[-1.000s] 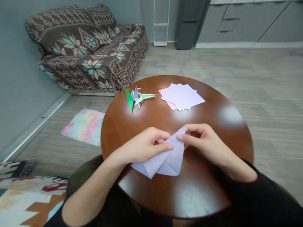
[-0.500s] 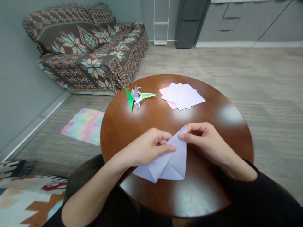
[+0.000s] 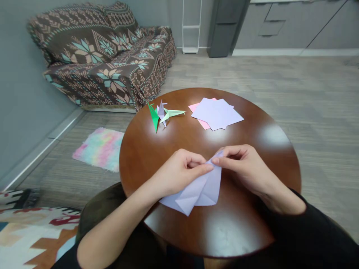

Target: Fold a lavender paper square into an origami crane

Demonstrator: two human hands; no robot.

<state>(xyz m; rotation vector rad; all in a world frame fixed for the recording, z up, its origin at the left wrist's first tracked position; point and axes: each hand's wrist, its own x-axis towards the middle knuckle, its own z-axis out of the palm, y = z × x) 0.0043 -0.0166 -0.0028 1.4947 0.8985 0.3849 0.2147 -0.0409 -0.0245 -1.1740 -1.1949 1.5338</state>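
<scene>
A lavender paper sheet (image 3: 200, 190), partly folded, lies on the near side of the round brown table (image 3: 266, 149). My left hand (image 3: 179, 173) pinches its upper part from the left, thumb and forefinger pressed on the top flap. My right hand (image 3: 242, 164) pinches the same top corner from the right, so the fingertips of both hands almost meet. The paper's lower point rests on the tabletop.
Folded paper cranes (image 3: 161, 114), green, lavender and pale green, stand at the table's far left. A stack of lavender and pink sheets (image 3: 215, 114) lies at the far middle. A patterned sofa (image 3: 106, 59) and a pastel rug (image 3: 99, 148) are on the floor to the left.
Both hands have drawn closer together at the paper's top corner. The flap has narrowed and the sheet has shifted slightly right.
</scene>
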